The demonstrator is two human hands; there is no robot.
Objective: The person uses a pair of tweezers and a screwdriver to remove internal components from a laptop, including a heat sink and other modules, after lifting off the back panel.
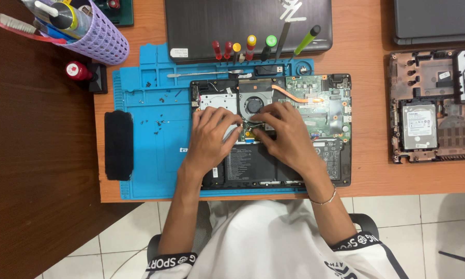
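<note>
An opened laptop [341, 129] lies bottom-up on a blue repair mat [149, 144], showing its fan [253, 105], green mainboard [315, 90] and black battery [253, 165]. My left hand [209, 137] rests on the left half of the laptop, fingertips near a small green board [254, 130] just below the fan. My right hand [284, 129] is bent over the same spot, fingertips pressing on or pinching that small part. What lies under the fingers is hidden.
Several screwdrivers [250, 46] stand in the mat's back edge, tweezers [206, 75] lie beside them, loose screws [160, 123] dot the mat. A black pad [118, 144] lies left, a purple tool basket [95, 31] back left, a closed laptop [242, 23] behind, another dismantled laptop [434, 106] right.
</note>
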